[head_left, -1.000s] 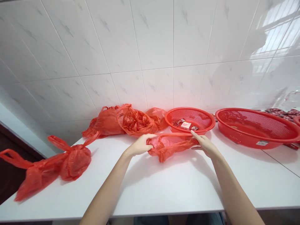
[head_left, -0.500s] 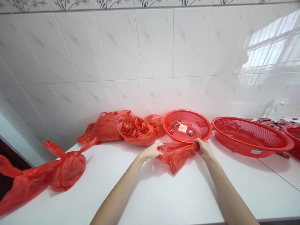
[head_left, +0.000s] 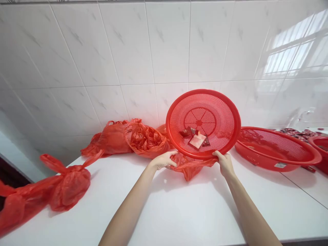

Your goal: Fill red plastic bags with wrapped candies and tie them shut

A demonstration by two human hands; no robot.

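Observation:
A red perforated plastic basket (head_left: 205, 100) is tilted up toward me, its lower rim over the mouth of a thin red plastic bag (head_left: 188, 171). Small wrapped packets (head_left: 198, 140), one of them pale pink, lie together inside the basket near its lower side. My left hand (head_left: 163, 160) pinches the left edge of the bag's opening. With fingers closed at the basket's lower right rim, my right hand (head_left: 223, 163) grips the basket and the bag's right edge together.
Stuffed red plastic bags (head_left: 112, 140) stand by the tiled wall, and knotted ones (head_left: 70, 188) lie at the left. Right of the tilted basket sits another large red basket (head_left: 278, 164), with small dark red packets (head_left: 298, 133) behind it. A smaller red basket (head_left: 324, 143) is at the far right.
The basket has risen from the table and tilted toward me over the bag. Its packets have slid together toward the lower side. The bag's mouth is spread under the rim.

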